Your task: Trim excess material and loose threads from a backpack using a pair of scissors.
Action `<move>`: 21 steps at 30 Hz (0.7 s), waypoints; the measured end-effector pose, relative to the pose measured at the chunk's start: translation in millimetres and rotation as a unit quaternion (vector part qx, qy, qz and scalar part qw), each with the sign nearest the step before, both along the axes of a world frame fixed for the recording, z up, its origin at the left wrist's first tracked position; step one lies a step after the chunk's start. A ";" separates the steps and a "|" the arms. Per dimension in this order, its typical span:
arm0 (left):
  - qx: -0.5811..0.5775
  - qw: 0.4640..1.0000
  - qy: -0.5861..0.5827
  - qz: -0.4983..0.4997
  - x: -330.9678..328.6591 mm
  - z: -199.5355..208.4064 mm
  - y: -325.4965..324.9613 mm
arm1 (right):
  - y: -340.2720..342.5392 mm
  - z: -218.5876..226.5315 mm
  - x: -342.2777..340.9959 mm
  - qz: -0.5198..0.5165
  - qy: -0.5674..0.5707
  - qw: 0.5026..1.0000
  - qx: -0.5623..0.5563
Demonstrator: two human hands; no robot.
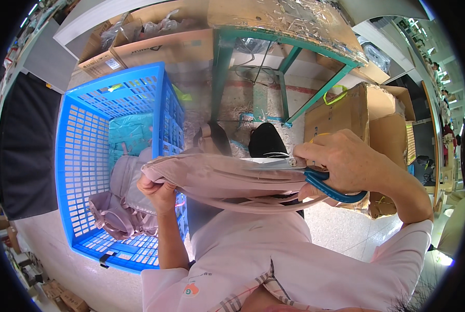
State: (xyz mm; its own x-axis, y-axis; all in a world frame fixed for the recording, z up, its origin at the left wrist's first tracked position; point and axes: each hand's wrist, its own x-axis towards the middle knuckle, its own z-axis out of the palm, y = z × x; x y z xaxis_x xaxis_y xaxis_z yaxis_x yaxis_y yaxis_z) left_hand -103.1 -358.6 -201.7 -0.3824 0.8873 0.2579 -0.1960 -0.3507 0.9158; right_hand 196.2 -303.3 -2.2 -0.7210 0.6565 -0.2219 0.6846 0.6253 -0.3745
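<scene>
A dusty-pink fabric bag [217, 174] is stretched sideways in front of my body, its strap hanging in a loop below. My left hand [158, 193] is closed around the bag's left end. At the other end, my right hand [344, 158] grips scissors [320, 183] with blue handles. Their metal blades point left and lie along the bag's upper edge; a few pale thread-like strands show beside them. Whether the right fingers also pinch the bag, I cannot tell.
At left stands a blue plastic crate [62, 171] with pinkish-grey bags [126, 182] and a teal package [131, 135] inside. A green-framed workbench [289, 31] is ahead. Cardboard boxes stand at the right [341, 112] and far left [165, 48]. Scraps litter the floor under the bench.
</scene>
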 end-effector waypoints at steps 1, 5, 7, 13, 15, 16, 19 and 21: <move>0.013 1.000 0.002 0.000 -0.7 -1.5 -0.8 | -0.9 -0.3 0.4 0.009 0.024 1.000 0.011; 0.024 1.000 -0.001 -0.001 -2.1 -4.9 -4.2 | -5.1 -5.3 1.2 0.021 0.034 0.999 0.026; 0.019 1.000 -0.003 0.005 -1.9 -1.5 -4.8 | -7.4 -8.3 2.1 0.031 0.047 0.997 0.051; -0.019 0.998 0.006 -0.054 -7.0 31.7 -2.0 | -8.9 -10.3 2.8 0.034 0.015 0.994 0.105; -0.037 0.990 -0.039 -0.133 -12.9 42.5 0.4 | -8.8 -6.5 1.6 0.016 0.002 0.996 0.082; -0.014 0.989 -0.044 -0.142 -12.0 44.9 0.5 | -8.5 -4.5 0.8 0.023 0.019 0.996 0.085; 0.003 0.994 -0.040 -0.102 -5.5 45.3 0.7 | -7.6 -0.9 -3.1 0.030 0.019 0.996 0.082; 0.020 0.997 -0.031 -0.068 0.8 42.6 0.4 | -6.8 -1.8 -6.1 0.022 0.029 0.995 0.092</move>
